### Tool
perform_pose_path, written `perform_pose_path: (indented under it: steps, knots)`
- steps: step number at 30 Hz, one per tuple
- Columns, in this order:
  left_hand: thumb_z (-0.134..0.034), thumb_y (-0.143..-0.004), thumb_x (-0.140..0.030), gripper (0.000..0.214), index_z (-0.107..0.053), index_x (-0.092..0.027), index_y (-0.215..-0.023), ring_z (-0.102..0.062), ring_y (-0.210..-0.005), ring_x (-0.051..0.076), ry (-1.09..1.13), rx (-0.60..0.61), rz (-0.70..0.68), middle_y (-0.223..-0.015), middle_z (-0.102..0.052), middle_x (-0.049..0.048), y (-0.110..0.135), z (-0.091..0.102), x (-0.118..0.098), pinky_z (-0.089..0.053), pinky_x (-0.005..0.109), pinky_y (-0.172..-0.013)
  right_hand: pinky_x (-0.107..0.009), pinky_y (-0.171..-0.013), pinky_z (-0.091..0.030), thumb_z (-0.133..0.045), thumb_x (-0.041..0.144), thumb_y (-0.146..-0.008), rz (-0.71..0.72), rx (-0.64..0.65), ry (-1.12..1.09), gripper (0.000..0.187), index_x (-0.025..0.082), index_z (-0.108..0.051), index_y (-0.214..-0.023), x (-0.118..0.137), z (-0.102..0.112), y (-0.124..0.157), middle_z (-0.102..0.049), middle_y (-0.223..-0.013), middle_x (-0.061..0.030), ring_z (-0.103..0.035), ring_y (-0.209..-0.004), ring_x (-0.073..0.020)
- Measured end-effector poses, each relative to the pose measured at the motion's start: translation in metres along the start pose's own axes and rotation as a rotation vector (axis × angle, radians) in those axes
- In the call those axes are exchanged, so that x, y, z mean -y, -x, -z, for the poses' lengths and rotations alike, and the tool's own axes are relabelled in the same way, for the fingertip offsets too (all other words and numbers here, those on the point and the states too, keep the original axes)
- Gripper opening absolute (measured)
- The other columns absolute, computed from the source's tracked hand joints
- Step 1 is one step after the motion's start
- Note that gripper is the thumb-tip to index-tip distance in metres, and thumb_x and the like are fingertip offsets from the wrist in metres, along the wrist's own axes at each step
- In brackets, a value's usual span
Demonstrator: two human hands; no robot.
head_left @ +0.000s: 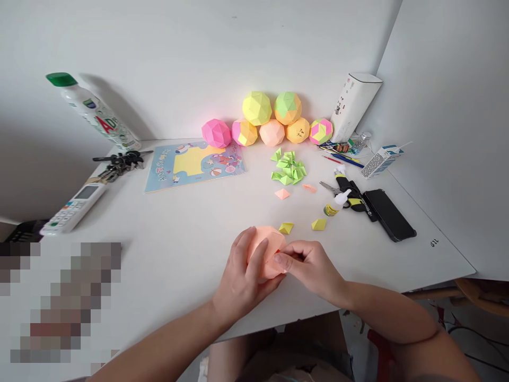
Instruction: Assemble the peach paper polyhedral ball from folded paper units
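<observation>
My left hand (242, 278) cups a peach paper polyhedron ball (267, 245) just above the white table (170, 249), fingers curled round its left side. My right hand (308, 265) pinches the ball's right edge with thumb and fingers pressed together. Two small yellow folded paper pieces (286, 228) (318, 224) lie just beyond the hands. Farther back are two peach folded pieces (282, 194) (309, 188) and a heap of green folded pieces (289, 168).
Several finished paper balls (270, 123) line the back wall. Scissors (342, 190), a glue bottle (336, 203), a black phone (388, 214) and pens (342, 156) lie right. A picture sheet (194, 165), keys (119, 162), a remote (73, 207) and a spray bottle (93, 111) are left.
</observation>
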State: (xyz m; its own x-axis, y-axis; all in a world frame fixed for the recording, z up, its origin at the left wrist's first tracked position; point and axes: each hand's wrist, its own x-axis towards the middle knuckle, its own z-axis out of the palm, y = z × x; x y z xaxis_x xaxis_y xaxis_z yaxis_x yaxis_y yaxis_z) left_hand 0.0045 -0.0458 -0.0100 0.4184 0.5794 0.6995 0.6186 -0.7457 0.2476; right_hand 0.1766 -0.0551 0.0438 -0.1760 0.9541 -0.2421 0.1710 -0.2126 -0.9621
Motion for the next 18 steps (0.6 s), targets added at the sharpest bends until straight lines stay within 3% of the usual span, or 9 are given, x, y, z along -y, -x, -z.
perform_pose_path:
  steps: [9,18]
  knots:
    - [-0.069,-0.085,-0.034,0.068,-0.032,-0.014,-0.139,-0.051,-0.120,0.037,0.018,0.009,0.017,-0.132,-0.041,0.0244,0.002,0.000,0.001,-0.056,0.054,-0.088,-0.025,-0.055,-0.035,-0.059,0.031,-0.085,0.048,0.033,0.072,0.022,0.016,-0.063,-0.070,0.005,0.004,0.004,-0.051,-0.063,0.0016,-0.042,-0.060,-0.0110]
    - [-0.068,-0.085,-0.033,0.069,-0.031,-0.010,-0.139,-0.049,-0.120,0.037,0.018,0.031,0.025,-0.131,-0.040,0.0262,0.000,0.003,0.000,-0.056,0.054,-0.088,-0.023,-0.054,-0.036,-0.063,0.027,-0.081,0.054,0.060,0.164,0.020,0.017,-0.060,-0.065,0.017,0.012,0.005,-0.051,-0.060,0.0034,-0.043,-0.058,-0.0094]
